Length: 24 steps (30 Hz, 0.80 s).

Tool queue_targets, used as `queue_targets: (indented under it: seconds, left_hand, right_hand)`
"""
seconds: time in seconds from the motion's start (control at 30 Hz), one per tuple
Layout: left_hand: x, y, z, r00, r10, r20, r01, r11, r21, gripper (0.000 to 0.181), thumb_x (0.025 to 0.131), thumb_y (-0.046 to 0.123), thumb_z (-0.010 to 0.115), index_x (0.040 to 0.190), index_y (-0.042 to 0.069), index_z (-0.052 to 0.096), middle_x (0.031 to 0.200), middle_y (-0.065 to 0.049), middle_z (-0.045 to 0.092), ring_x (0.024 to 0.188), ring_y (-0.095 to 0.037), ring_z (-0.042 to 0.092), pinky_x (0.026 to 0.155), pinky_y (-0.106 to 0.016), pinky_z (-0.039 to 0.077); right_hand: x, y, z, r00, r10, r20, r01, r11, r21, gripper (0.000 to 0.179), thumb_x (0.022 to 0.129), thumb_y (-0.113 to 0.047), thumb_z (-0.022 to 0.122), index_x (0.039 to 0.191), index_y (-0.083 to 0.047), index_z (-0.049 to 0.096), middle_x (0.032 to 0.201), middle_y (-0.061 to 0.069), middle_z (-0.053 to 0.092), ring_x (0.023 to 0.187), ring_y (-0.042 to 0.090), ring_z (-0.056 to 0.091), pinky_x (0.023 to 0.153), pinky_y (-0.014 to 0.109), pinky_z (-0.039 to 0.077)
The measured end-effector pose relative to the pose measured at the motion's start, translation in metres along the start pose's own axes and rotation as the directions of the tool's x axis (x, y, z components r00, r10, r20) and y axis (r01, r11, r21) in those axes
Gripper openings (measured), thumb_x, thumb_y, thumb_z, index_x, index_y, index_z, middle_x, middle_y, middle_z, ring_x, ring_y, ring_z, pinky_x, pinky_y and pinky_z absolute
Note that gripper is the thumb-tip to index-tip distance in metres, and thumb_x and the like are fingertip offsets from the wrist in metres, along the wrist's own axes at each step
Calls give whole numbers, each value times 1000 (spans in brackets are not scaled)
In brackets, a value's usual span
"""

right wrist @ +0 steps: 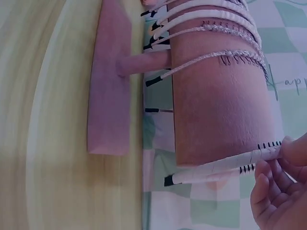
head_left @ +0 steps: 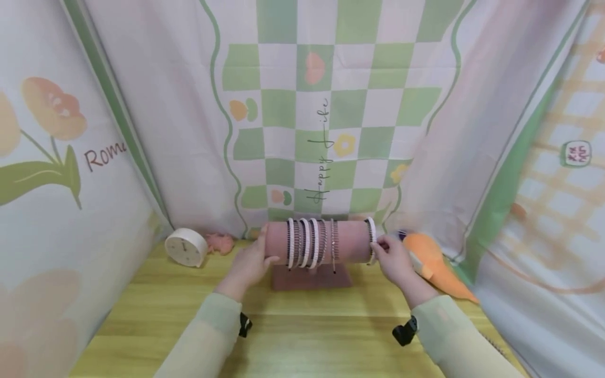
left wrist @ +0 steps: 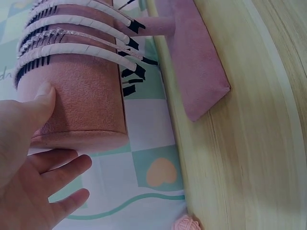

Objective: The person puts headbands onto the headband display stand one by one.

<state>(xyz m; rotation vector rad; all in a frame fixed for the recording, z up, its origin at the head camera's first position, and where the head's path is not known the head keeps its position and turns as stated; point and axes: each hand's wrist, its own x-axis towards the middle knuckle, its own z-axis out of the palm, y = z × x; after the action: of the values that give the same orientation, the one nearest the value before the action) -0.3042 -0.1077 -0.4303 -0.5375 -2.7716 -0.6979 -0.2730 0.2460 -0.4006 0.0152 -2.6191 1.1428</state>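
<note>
A pink plush roll (head_left: 350,241) lies level on a stand with a flat pink base (head_left: 312,277). Several headbands circle it; white wrapped ones (head_left: 302,244) sit left of the middle, and a thin sparkly one (head_left: 333,244) stands further right. My left hand (head_left: 249,260) holds the roll's left end, thumb on its surface, the other visible fingers loosely spread beyond the edge in the left wrist view. With thumb and fingers my right hand (head_left: 392,258) pinches a white toothed headband (right wrist: 225,164) around the right end, its black tip pointing toward the base side.
On the wooden table (head_left: 312,341), a round white clock (head_left: 186,247) and a pink object (head_left: 220,243) stand at the back left. An orange carrot-shaped thing (head_left: 437,265) lies right of my right hand. Patterned curtains (head_left: 189,105) enclose the table.
</note>
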Motion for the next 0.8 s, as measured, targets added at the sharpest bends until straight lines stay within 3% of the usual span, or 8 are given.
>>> queue_targets:
  seconds: [0.23,0.5,0.57,0.63,0.73,0.8]
  left_hand:
    - [1,-2,4,1000,-2,10,2,1000,-4,93,94,38,66,158,10,4,130,-21,60,107,-38,63,93,-53,48]
    - [1,-2,4,1000,-18,6,18,1000,-10,92,94,38,65,158,12,4,128,-21,61,107,-38,63,94,-55,47]
    - [1,-2,4,1000,-22,10,22,1000,-9,93,94,38,65,158,12,4,129,-21,61,107,-38,63,94,-54,47]
    - [1,-2,4,1000,-25,12,25,1000,-11,93,94,38,65,158,12,4,130,-21,61,108,-38,62,95,-54,46]
    - [1,-2,4,1000,-25,11,25,1000,-10,93,94,39,65,158,12,3,128,-21,61,107,-38,63,93,-55,47]
    - [1,-2,3,1000,-19,4,19,1000,-8,93,94,38,65,158,12,4,127,-21,62,106,-38,63,92,-55,48]
  right_hand:
    - [4,-3,10,999,-40,-10,39,996,-78,14,100,-14,58,93,-2,60,90,14,66,79,27,60,66,37,49]
    - [8,-3,9,998,-65,8,66,992,-109,16,96,-13,65,98,-6,52,90,12,60,77,26,56,59,36,48]
    - [9,-1,8,996,-89,1,88,986,-139,20,95,-14,67,107,-5,55,99,14,60,85,29,57,65,40,51]
    - [10,1,8,986,-165,-13,160,971,-178,33,93,-13,70,122,-4,57,113,19,59,100,36,56,78,50,50]
    - [11,6,6,959,-283,-1,275,932,-236,55,90,-13,73,140,-5,52,136,22,52,124,44,45,100,63,37]
    - [12,9,4,935,-353,33,348,897,-274,65,88,-16,76,145,-6,48,143,20,49,134,45,36,106,66,26]
